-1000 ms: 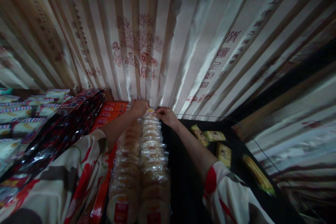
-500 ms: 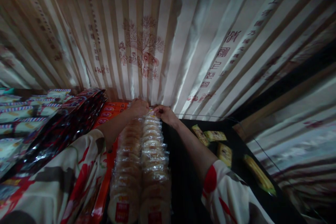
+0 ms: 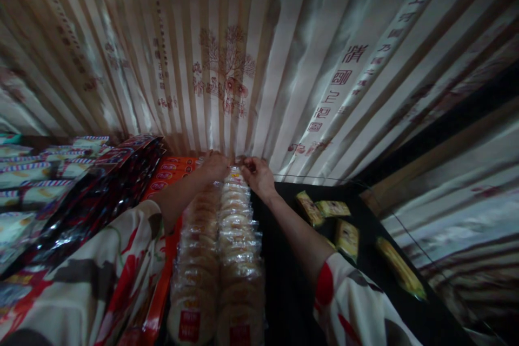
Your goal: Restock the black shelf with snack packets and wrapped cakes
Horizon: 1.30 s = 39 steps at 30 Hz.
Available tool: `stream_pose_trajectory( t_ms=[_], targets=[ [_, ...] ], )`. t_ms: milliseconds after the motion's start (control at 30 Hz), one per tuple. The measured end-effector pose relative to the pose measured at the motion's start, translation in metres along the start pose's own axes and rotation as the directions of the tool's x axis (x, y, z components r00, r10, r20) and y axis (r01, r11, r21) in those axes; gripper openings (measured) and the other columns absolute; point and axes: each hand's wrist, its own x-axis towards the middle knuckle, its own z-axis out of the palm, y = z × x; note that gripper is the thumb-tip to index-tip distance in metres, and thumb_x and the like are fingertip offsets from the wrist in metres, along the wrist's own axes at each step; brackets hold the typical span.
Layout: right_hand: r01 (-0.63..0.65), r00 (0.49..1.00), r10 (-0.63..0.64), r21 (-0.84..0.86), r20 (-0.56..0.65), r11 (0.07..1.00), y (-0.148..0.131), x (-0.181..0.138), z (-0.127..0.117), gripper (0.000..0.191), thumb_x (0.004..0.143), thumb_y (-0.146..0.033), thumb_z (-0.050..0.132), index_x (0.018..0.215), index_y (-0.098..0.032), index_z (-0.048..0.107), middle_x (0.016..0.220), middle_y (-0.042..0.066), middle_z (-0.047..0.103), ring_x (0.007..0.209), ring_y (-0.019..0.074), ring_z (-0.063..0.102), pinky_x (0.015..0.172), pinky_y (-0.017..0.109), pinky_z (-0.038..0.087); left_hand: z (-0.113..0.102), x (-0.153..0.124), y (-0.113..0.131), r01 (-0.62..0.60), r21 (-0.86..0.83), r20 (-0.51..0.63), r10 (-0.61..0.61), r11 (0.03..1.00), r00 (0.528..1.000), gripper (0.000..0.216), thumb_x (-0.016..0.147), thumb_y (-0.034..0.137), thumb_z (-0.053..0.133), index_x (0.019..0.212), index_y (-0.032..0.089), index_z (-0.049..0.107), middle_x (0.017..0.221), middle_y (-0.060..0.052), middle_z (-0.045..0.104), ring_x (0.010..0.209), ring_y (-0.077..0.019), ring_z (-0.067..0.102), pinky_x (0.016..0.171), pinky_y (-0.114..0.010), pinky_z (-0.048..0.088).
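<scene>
Two rows of round cakes in clear wrappers [image 3: 221, 248] run away from me across a dark shelf. My left hand [image 3: 214, 165] is closed on the far end of the left row. My right hand [image 3: 256, 171] pinches the wrapper at the far end of the right row, fingers together. Both hands meet at the foot of a striped cream curtain [image 3: 243, 65] with red printing. My sleeves are cream with red and grey flowers.
Orange packs [image 3: 170, 170] lie left of the cakes, then dark glossy packets [image 3: 101, 194] and striped white packs [image 3: 24, 173]. Right of the cakes is a black tray [image 3: 284, 281] holding several yellow snack packets [image 3: 332, 210]. A thin wire rim edges it.
My right hand has shifted a little farther back and left, closing toward my left hand at the row's end. The view has drifted slightly.
</scene>
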Motion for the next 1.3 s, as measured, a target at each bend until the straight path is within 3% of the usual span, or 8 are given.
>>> stream_pose_trajectory(
  t_ms=[67, 233, 433, 600, 767, 933, 1167, 1300],
  targets=[
    [0.011, 0.999, -0.010, -0.034, 0.038, 0.999, -0.003, -0.007, -0.009, 0.016, 0.078, -0.033, 0.055, 0.081, -0.020, 0.063, 0.077, 0.003, 0.062, 0.070, 0.0157, 0.056, 0.068, 0.028, 0.046, -0.002, -0.001, 0.002, 0.001, 0.014, 0.013, -0.001, 1.000, 1.000, 0.023, 0.077, 0.021, 0.048, 0.079, 0.016, 0.070, 0.088, -0.011, 0.069, 0.095, -0.0250, 0.058, 0.093, -0.041, 0.033],
    [-0.029, 0.941, 0.007, 0.061, 0.339, 0.998, -0.004, -0.017, -0.022, 0.024, 0.079, -0.041, 0.057, 0.076, -0.020, 0.066, 0.068, -0.001, 0.063, 0.062, 0.0127, 0.056, 0.059, 0.023, 0.042, -0.004, -0.002, 0.006, 0.043, -0.031, 0.001, -0.043, 0.999, 0.999, 0.021, 0.076, 0.023, 0.050, 0.079, 0.017, 0.070, 0.086, -0.010, 0.069, 0.094, -0.0235, 0.058, 0.095, -0.039, 0.032],
    [-0.142, 0.889, 0.002, 0.272, 0.457, 0.952, 0.000, -0.011, -0.018, 0.016, 0.071, -0.032, 0.066, 0.078, -0.018, 0.069, 0.074, 0.000, 0.068, 0.069, 0.0130, 0.060, 0.068, 0.024, 0.046, -0.003, -0.003, 0.003, 0.023, -0.029, -0.020, -0.023, 0.999, 1.000, 0.019, 0.077, 0.023, 0.051, 0.083, 0.018, 0.069, 0.091, -0.009, 0.068, 0.098, -0.0227, 0.056, 0.095, -0.039, 0.033],
    [-0.133, 0.900, 0.029, 0.209, 0.436, 0.969, 0.002, -0.010, -0.014, 0.015, 0.072, -0.032, 0.063, 0.078, -0.019, 0.070, 0.075, 0.000, 0.069, 0.071, 0.0136, 0.061, 0.069, 0.025, 0.046, -0.004, -0.008, -0.002, -0.090, -0.048, -0.082, 0.086, 0.995, 0.993, 0.021, 0.079, 0.023, 0.049, 0.087, 0.019, 0.068, 0.088, -0.006, 0.068, 0.094, -0.0189, 0.056, 0.093, -0.033, 0.036],
    [-0.111, 0.922, 0.061, 0.111, 0.382, 0.988, -0.005, -0.011, -0.015, 0.018, 0.074, -0.035, 0.060, 0.079, -0.020, 0.069, 0.072, -0.002, 0.067, 0.066, 0.0123, 0.059, 0.062, 0.022, 0.043, -0.014, -0.020, -0.004, -0.229, 0.029, -0.029, 0.230, 0.973, 0.973, 0.023, 0.078, 0.021, 0.047, 0.073, 0.019, 0.070, 0.077, -0.004, 0.067, 0.086, -0.0183, 0.056, 0.088, -0.033, 0.039],
    [-0.111, 0.952, 0.111, -0.016, 0.286, 0.994, -0.019, -0.011, -0.015, 0.015, 0.077, -0.033, 0.057, 0.077, -0.021, 0.068, 0.072, -0.002, 0.067, 0.065, 0.0123, 0.058, 0.060, 0.021, 0.041, -0.023, -0.026, 0.001, -0.202, 0.028, -0.013, 0.203, 0.979, 0.979, 0.019, 0.075, 0.021, 0.052, 0.074, 0.020, 0.070, 0.085, -0.005, 0.067, 0.096, -0.0227, 0.054, 0.087, -0.036, 0.039],
    [-0.071, 0.995, 0.078, -0.096, 0.067, 0.993, -0.024, -0.020, -0.020, 0.016, 0.076, -0.032, 0.060, 0.085, -0.019, 0.062, 0.078, 0.001, 0.063, 0.069, 0.0131, 0.056, 0.065, 0.023, 0.042, -0.012, -0.021, 0.007, -0.063, -0.033, -0.048, 0.062, 0.997, 0.997, 0.018, 0.076, 0.016, 0.051, 0.081, 0.015, 0.069, 0.092, -0.008, 0.069, 0.095, -0.0209, 0.058, 0.088, -0.032, 0.042],
    [-0.020, 0.986, 0.024, -0.025, 0.162, 0.999, -0.024, -0.032, -0.029, 0.023, 0.080, -0.040, 0.055, 0.076, -0.019, 0.063, 0.072, 0.001, 0.062, 0.065, 0.0124, 0.056, 0.062, 0.023, 0.041, -0.007, -0.019, 0.006, -0.087, -0.032, -0.065, 0.085, 0.996, 0.994, 0.018, 0.075, 0.015, 0.051, 0.079, 0.013, 0.069, 0.090, -0.009, 0.069, 0.097, -0.0212, 0.057, 0.094, -0.034, 0.038]
  ],
)
